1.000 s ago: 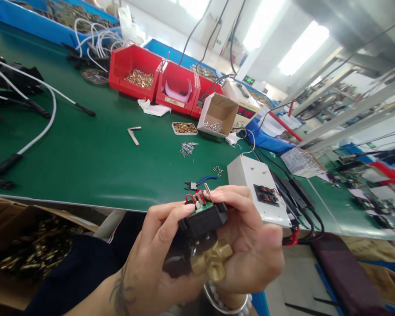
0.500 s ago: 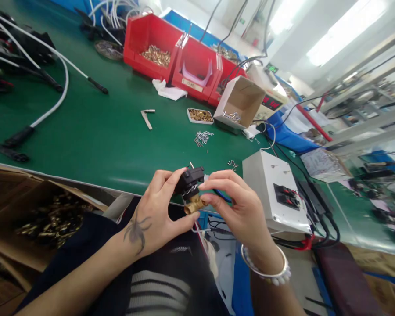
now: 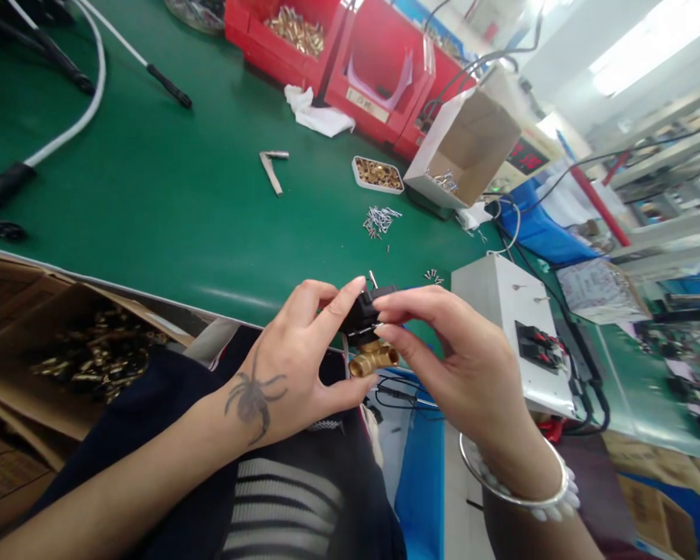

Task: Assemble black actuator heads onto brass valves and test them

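A small brass valve [image 3: 373, 360] with a black actuator housing [image 3: 362, 317] on top is held above the front edge of the bench. My left hand [image 3: 295, 362] is closed round it from the left, fingers on the housing and thumb under the brass body. A thin metal rod [image 3: 372, 278] sticks up from the housing. My right hand [image 3: 467, 354] pinches at the housing's right side, just above the brass. Something tiny and shiny shows at those fingertips, too small to name.
On the green bench [image 3: 180, 210] lie a pile of small silver pins [image 3: 380, 222], a few screws [image 3: 433, 277], a tin of brass pieces [image 3: 378, 174] and a bent metal piece [image 3: 274, 169]. Red bins [image 3: 379, 78] and an open carton [image 3: 467, 148] stand behind; a white switch box [image 3: 502, 311] stands right.
The view has shifted, and the valve with both hands sits further right in it. My right fingers have moved from the housing's lower front to its right side. My left hand keeps its hold.
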### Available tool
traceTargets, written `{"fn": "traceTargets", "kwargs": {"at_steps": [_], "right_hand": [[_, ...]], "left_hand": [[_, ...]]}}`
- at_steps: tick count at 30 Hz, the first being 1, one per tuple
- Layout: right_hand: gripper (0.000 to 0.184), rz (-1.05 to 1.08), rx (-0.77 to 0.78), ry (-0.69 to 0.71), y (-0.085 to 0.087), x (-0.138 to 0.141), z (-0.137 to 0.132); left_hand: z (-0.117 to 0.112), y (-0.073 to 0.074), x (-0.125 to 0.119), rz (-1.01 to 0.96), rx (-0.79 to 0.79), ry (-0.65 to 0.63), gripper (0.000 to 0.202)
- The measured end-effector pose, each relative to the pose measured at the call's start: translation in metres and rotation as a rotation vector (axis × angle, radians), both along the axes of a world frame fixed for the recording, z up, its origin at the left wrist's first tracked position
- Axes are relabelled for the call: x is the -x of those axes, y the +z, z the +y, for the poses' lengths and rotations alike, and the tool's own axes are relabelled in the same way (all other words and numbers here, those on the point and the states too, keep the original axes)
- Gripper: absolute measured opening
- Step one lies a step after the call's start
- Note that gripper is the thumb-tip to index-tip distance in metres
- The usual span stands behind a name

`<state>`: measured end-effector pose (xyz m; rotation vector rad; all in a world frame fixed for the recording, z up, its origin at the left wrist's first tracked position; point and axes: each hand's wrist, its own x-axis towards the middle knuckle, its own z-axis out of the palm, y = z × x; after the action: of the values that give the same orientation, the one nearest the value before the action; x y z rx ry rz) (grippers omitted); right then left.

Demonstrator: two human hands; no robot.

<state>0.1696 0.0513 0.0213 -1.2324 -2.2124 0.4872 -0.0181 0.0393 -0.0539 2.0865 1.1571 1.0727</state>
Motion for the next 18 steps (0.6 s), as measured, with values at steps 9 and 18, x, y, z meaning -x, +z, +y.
{"fn": "traceTargets", "kwargs": {"at_steps": [9, 18], "right_hand": [[0.038, -0.459, 0.071, -0.325, -0.062, -0.049, -0.009], [0.096, -0.747, 0.066, -0.105, -0.059, -0.059, -0.009]], "left_hand": [[0.002, -0.002, 0.002, -0.256, 0.139, 0.014, 0.039], [0.006, 0.002, 0.002, -0.323, 0.242, 0.022, 0.031]]}}
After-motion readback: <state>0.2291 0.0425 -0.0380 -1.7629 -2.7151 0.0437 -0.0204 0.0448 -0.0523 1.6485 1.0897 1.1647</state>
